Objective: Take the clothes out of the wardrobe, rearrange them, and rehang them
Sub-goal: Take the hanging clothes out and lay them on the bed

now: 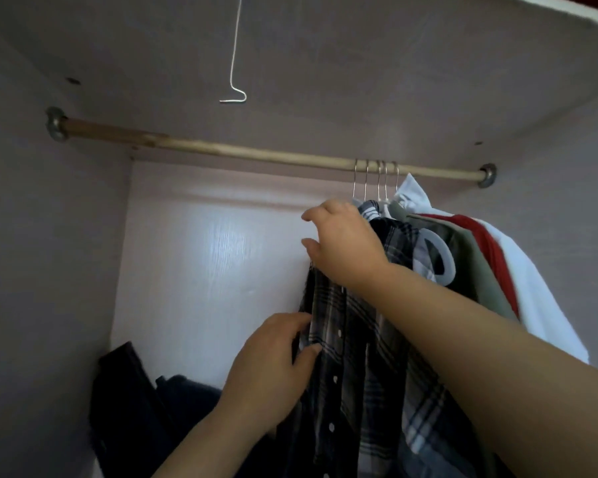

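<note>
While both forearms reach up into the wardrobe, the left hand (277, 360) sits lowest and nearest, pinching the front edge of a dark plaid shirt (353, 357) between thumb and fingers along its button strip. Higher and further in, the right hand (342, 243) rests against the shirt's shoulder with its fingers spread and loosely curled; whether it truly grips cloth or only presses on it I cannot tell, since the palm side is turned away.

Behind the shirt, a pale grey plastic hanger (439, 257) shows against a green garment (477, 270), then a red one (487, 243), then a white shirt (532, 288), all bunched near the right end of a wooden rail (221, 150). Several metal hooks (377, 181) hang over the rail there. The rest of the rail is bare.

This looks like the straightening part of the job: the plaid shirt seems to be on the rail already, and the hands are tidying how it hangs. A sensible next move would be to smooth the front flat, let go, then space the hangers out along the free rail.

Dark folded clothes (135, 391) lie low at the left, too dim to identify. A thin white cord (233, 63) with a bent end dangles from above, its top cut off. Which hook carries the plaid shirt is hidden by the right hand.
</note>
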The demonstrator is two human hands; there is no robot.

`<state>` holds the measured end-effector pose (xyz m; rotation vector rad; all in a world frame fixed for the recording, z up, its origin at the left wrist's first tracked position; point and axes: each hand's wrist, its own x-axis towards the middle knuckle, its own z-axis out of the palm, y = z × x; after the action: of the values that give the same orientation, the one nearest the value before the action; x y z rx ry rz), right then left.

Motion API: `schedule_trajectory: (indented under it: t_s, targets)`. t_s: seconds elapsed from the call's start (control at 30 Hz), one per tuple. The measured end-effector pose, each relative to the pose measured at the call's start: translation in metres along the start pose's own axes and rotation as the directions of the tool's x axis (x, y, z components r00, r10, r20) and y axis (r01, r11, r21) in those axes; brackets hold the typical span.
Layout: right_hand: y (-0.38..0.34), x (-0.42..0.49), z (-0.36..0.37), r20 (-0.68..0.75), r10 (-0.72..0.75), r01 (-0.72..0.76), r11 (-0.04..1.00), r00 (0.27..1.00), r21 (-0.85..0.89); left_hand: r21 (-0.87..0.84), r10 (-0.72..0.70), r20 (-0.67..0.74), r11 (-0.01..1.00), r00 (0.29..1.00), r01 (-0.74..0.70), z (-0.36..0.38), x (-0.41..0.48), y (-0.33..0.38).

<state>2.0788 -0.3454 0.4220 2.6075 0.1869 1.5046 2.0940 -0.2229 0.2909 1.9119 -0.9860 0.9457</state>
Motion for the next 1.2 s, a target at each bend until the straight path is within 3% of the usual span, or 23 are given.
schedule_trajectory:
  t_s: [0.23, 0.47, 0.7, 0.97, 1.2]
  targets:
    - [0.054, 0.033, 0.032, -0.072, 0.021, -0.025, 0.998, 0.997, -0.051, 0.014, 0.047, -0.056, 0.999, 0.997, -0.046, 0.017, 0.045, -0.019]
    - [0.115, 0.035, 0.05, -0.318, 0.025, -0.037, 0.999, 0.948, -0.033, 0.095, 0.048, -0.092, 0.995, 0.995, -0.039, 0.038, 0.08, -0.023]
    - [0.147, 0.054, 0.059, -0.313, 0.063, -0.101, 0.989, 0.948, -0.104, 0.182, 0.062, -0.084, 0.982, 0.995, -0.046, 0.056, 0.097, -0.02]
    - [0.156, 0.072, 0.057, -0.418, 0.009, -0.012, 1.0, 0.908, -0.005, 0.342, 0.128, -0.202, 0.938, 0.971, -0.052, 0.037, 0.115, -0.013]
    - [0.102, 0.069, 0.055, -0.534, -0.084, 0.215, 0.959, 0.841, 0.187, 0.467, 0.211, -0.451, 0.884, 0.868, 0.028, -0.004, 0.102, -0.017]
